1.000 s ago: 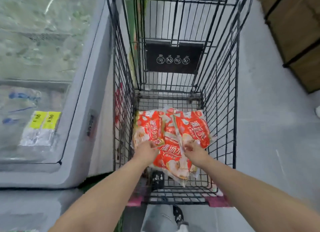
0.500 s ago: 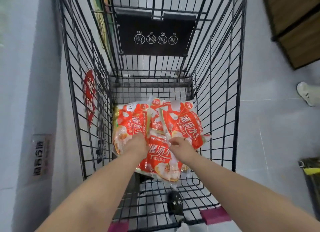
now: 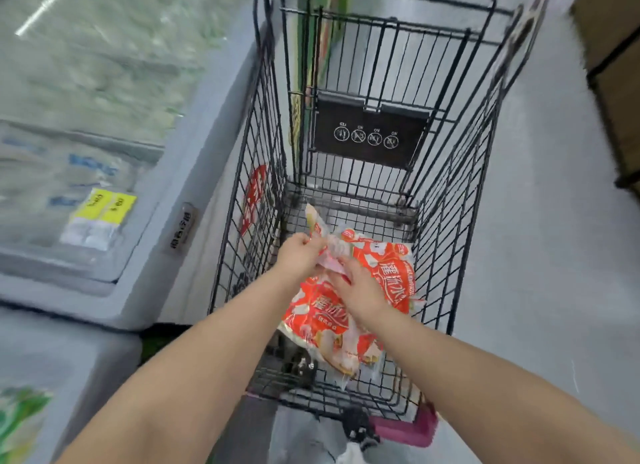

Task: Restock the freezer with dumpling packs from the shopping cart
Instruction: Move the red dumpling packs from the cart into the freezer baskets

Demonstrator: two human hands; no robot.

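Both hands moved closer together in the shopping cart [image 3: 450, 193]. Left hand [image 3: 300, 254] pinched a dumpling pack [image 3: 323, 233] and lifted its edge. Right hand [image 3: 360, 289] lay flat on the other dumpling packs [image 3: 391, 273].

Beyond our fingers [image 3: 313, 240], the black placard [image 3: 369, 134] on the cart's far wall shows four round pictograms, captioned upside down as "YES" and three "NO". Under our fingers, the red dumpling packs [image 3: 391, 273] carry large white Chinese characters, too blurred to read. Left of our fingers, the freezer's yellow price tags [image 3: 104, 205] and small rim label [image 3: 180, 230] are illegible.
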